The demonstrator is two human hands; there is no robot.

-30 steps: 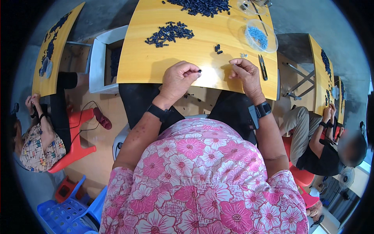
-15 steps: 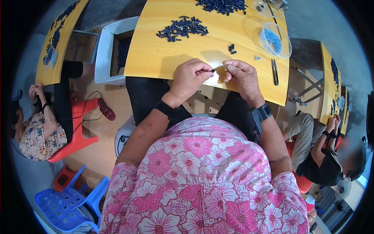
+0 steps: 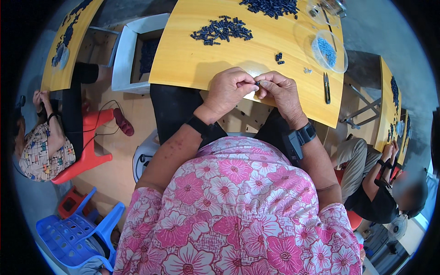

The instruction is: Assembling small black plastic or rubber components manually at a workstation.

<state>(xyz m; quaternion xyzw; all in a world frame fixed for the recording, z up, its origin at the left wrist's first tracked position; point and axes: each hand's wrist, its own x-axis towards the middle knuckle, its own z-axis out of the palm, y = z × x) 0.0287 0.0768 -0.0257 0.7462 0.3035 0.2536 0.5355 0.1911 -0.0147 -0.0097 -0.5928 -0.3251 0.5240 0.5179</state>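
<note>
Over the near edge of the yellow table, my left hand (image 3: 230,91) pinches a small black plastic piece (image 3: 257,83) between thumb and forefinger. My right hand (image 3: 283,95) meets it there, its thumb and forefinger closed at the piece's end. Whatever the right fingertips hold is too small and too hidden to name. Beyond my hands lie a few black cylindrical pieces (image 3: 279,58) and a little cluster of pale bits (image 3: 307,70). A pair of black thread snips (image 3: 327,88) rests to the right.
Two heaps of black pieces, a nearer one (image 3: 222,30) and a farther one (image 3: 271,6), lie on the table (image 3: 178,59). A clear tub (image 3: 341,64) holds blue bits. An open box (image 3: 123,59) stands left. Other people sit at tables on both sides.
My hands have come together: the right fingertips, apart from the black piece before, now meet it at the left fingertips. The whole view has shifted slightly.
</note>
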